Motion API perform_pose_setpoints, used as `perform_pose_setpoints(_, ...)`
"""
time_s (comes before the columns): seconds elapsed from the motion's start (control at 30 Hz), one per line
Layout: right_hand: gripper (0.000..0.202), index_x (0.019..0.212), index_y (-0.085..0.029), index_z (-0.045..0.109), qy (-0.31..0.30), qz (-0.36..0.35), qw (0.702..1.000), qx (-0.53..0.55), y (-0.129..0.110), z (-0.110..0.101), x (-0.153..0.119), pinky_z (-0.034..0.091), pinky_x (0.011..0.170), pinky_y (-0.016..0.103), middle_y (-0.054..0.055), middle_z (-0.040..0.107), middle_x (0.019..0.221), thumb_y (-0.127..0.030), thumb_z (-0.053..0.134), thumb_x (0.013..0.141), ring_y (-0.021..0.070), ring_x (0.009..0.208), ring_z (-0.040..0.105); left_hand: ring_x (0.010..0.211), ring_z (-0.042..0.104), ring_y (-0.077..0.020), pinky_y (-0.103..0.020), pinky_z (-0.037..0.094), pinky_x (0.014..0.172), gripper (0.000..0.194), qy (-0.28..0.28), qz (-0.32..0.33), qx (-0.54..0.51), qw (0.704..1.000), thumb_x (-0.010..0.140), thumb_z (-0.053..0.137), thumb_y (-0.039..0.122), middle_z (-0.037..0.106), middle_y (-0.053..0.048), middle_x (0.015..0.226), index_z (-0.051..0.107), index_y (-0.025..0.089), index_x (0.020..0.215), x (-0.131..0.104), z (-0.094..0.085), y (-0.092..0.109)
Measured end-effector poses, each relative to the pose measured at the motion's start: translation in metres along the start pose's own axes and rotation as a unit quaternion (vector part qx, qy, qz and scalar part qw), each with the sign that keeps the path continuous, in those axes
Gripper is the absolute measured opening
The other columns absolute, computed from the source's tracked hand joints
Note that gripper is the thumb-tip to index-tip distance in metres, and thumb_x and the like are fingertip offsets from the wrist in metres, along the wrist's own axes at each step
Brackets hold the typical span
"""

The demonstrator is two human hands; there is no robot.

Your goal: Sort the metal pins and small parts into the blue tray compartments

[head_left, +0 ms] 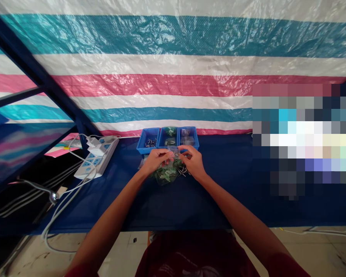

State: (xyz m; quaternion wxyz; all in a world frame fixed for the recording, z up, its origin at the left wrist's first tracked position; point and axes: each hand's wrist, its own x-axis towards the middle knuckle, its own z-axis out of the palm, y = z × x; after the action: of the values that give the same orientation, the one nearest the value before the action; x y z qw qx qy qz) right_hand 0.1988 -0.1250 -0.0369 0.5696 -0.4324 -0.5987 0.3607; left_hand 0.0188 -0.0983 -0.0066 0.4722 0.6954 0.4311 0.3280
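My left hand (pixel 158 158) and my right hand (pixel 193 159) pinch a small clear plastic bag (pixel 173 151) between them, one at each side. What the bag contains is too small to make out. Under my hands lies a green-tinted plastic bag (pixel 166 176) with small pale pieces in it. Thin metal screw-like pieces (pixel 183 170) are scattered beside it, below my right hand. Just beyond my fingers stand three joined blue bins: the left bin (pixel 141 143) has loose metal pieces, the middle bin (pixel 159 141) green bags, and the right bin (pixel 197 138) clear bags.
A white power strip (pixel 99 165) with a plugged-in adapter (pixel 96 147) and trailing white cables (pixel 64 192) lies at the left of the blue table (pixel 219 192). Behind rises a striped plastic sheet (pixel 161 84). A blue metal frame (pixel 59 98) slants at the left. The right side is blurred out.
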Motion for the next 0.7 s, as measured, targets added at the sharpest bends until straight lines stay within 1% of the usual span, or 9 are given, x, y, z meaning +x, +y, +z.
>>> perform_pose_setpoints(0.13, 0.015, 0.09, -0.022, 0.07, 0.008, -0.019, 0.999, -0.029, -0.003, -0.001, 0.0, 0.051, 0.063, 0.027, 0.005, 0.065, 0.1, -0.029, 0.06, 0.08, 0.0153, 0.073, 0.06, 0.046, 0.051, -0.011, -0.02, 0.041, 0.041, 0.047, 0.019, -0.007, -0.011, 1.0, 0.078, 0.063, 0.059, 0.061, -0.002, 0.055, 0.068, 0.014, 0.066, 0.0, 0.001, 0.003)
perform_pose_setpoints(0.23, 0.015, 0.081, -0.022, 0.068, 0.004, -0.015, 0.999, -0.032, -0.005, -0.001, 0.0, 0.05, 0.061, 0.027, 0.005, 0.065, 0.095, -0.035, 0.062, 0.08, 0.0155, 0.072, 0.059, 0.047, 0.053, -0.0122, -0.02, 0.039, 0.04, 0.055, 0.081, -0.026, -0.034, 0.996, 0.081, 0.056, 0.064, 0.065, -0.006, 0.059, 0.068, 0.013, 0.066, 0.001, 0.0, 0.002)
perform_pose_setpoints(0.3, 0.017, 0.078, -0.021, 0.066, -0.016, 0.024, 1.0, -0.005, -0.005, 0.0, 0.002, 0.048, 0.054, 0.026, 0.004, 0.065, 0.084, -0.038, 0.064, 0.079, 0.015, 0.066, 0.057, 0.049, 0.054, -0.013, -0.021, 0.037, 0.039, 0.057, 0.147, -0.029, -0.032, 0.988, 0.084, 0.052, 0.064, 0.066, -0.008, 0.061, 0.07, 0.012, 0.069, 0.002, -0.002, 0.0)
perform_pose_setpoints(0.37, 0.02, 0.074, -0.021, 0.063, -0.043, 0.091, 0.994, 0.047, -0.004, 0.0, 0.004, 0.043, 0.045, 0.025, 0.001, 0.061, 0.067, -0.041, 0.067, 0.075, 0.0137, 0.054, 0.054, 0.052, 0.055, -0.0132, -0.021, 0.036, 0.04, 0.054, 0.208, -0.013, -0.006, 0.978, 0.085, 0.051, 0.061, 0.067, -0.008, 0.064, 0.071, 0.013, 0.072, 0.002, -0.004, -0.003)
perform_pose_setpoints(0.43, 0.024, 0.072, -0.021, 0.061, -0.05, 0.158, 0.98, 0.11, -0.002, -0.001, 0.007, 0.039, 0.04, 0.024, -0.003, 0.056, 0.054, -0.043, 0.071, 0.07, 0.012, 0.044, 0.049, 0.054, 0.055, -0.0133, -0.021, 0.037, 0.041, 0.048, 0.244, 0.009, 0.022, 0.969, 0.087, 0.051, 0.056, 0.067, -0.006, 0.067, 0.072, 0.014, 0.074, 0.002, -0.006, -0.004)
perform_pose_setpoints(0.47, 0.026, 0.072, -0.02, 0.061, -0.034, 0.181, 0.973, 0.139, -0.001, -0.002, 0.009, 0.039, 0.039, 0.024, -0.003, 0.056, 0.052, -0.044, 0.072, 0.068, 0.0117, 0.042, 0.05, 0.055, 0.056, -0.0133, -0.021, 0.038, 0.042, 0.045, 0.253, 0.018, 0.033, 0.967, 0.088, 0.051, 0.053, 0.067, -0.006, 0.068, 0.072, 0.015, 0.075, 0.002, -0.006, -0.005)
perform_pose_setpoints(0.53, 0.03, 0.076, -0.019, 0.061, 0.03, 0.207, 0.959, 0.19, 0.0, -0.005, 0.012, 0.045, 0.042, 0.025, -0.001, 0.063, 0.058, -0.044, 0.075, 0.066, 0.0126, 0.045, 0.056, 0.056, 0.056, -0.0135, -0.021, 0.039, 0.044, 0.042, 0.258, 0.028, 0.05, 0.965, 0.089, 0.051, 0.049, 0.067, -0.005, 0.069, 0.071, 0.016, 0.075, 0.001, -0.005, -0.004)
perform_pose_setpoints(0.6, 0.033, 0.085, -0.018, 0.062, 0.092, 0.217, 0.945, 0.228, 0.0, -0.008, 0.015, 0.054, 0.052, 0.027, 0.004, 0.071, 0.073, -0.041, 0.076, 0.066, 0.0157, 0.057, 0.066, 0.057, 0.057, -0.0138, -0.022, 0.04, 0.046, 0.04, 0.252, 0.035, 0.064, 0.965, 0.09, 0.05, 0.047, 0.067, -0.004, 0.069, 0.071, 0.016, 0.076, 0.0, -0.002, -0.003)
perform_pose_setpoints(0.7, 0.043, 0.105, -0.018, 0.06, 0.113, 0.227, 0.934, 0.253, 0.002, -0.01, 0.018, 0.059, 0.067, 0.032, 0.009, 0.074, 0.095, -0.036, 0.075, 0.069, 0.0203, 0.075, 0.072, 0.057, 0.057, -0.0141, -0.022, 0.04, 0.047, 0.039, 0.244, 0.042, 0.074, 0.966, 0.091, 0.049, 0.046, 0.066, -0.004, 0.068, 0.071, 0.016, 0.077, -0.001, 0.0, -0.002)
